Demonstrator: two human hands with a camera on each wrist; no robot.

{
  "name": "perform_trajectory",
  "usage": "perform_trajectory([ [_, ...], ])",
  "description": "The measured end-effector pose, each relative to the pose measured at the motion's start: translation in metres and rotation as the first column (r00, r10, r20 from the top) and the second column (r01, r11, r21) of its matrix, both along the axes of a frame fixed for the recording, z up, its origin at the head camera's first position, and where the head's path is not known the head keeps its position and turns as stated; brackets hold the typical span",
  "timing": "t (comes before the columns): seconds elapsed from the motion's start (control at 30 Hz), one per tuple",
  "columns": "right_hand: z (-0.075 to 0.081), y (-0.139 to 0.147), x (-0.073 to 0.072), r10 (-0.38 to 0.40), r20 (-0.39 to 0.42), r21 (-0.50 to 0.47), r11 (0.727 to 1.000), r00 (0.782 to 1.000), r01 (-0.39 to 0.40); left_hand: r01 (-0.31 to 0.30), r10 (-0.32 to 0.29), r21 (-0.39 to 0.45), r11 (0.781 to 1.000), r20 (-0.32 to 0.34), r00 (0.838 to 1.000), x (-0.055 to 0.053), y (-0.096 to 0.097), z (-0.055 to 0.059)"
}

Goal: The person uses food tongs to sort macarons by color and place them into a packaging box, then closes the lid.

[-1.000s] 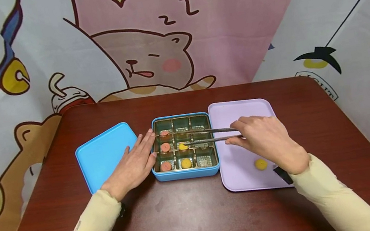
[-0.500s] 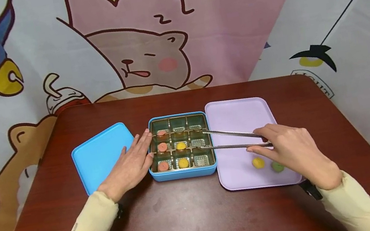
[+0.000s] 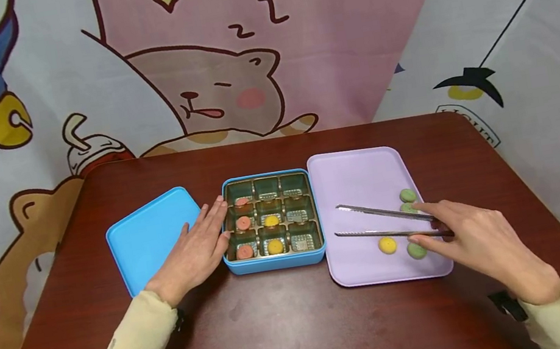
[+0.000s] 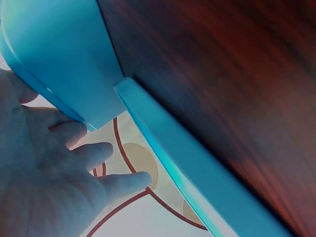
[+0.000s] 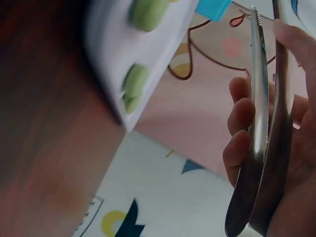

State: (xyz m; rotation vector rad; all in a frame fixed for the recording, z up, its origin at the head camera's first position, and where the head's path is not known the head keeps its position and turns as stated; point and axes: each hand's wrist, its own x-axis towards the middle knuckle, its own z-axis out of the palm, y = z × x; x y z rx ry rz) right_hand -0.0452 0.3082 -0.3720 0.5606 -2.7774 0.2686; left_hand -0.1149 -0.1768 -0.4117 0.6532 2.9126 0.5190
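Right hand point(image 3: 482, 238) gripping parted tongs point(image 3: 386, 213) over tray point(image 3: 358, 177) | left hand point(image 3: 190, 256) straight-fingered against box's point(image 3: 276, 263) left | I'd be centring tray's yellow piece point(image 3: 387, 245) before squeezing

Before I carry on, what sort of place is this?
Probably an indoor tabletop set up for a staged activity, though I can't be certain: a cartoon-printed cloth hangs behind a reddish-brown table bearing a sectioned blue box and a lilac tray.
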Motion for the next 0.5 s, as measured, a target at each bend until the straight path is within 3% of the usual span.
perform_trajectory([
  [0.27,-0.01,0.027,0.008,0.034,-0.006,-0.006,0.999,0.999,-0.035,-0.002,0.001,0.002,1.0,0.006,1.0,0.0,0.0,0.0],
  [0.5,-0.012,0.043,0.013,0.006,0.022,0.019,1.0,1.0,-0.006,-0.004,0.004,-0.004,1.0,0.007,1.0,0.0,0.0,0.0],
])
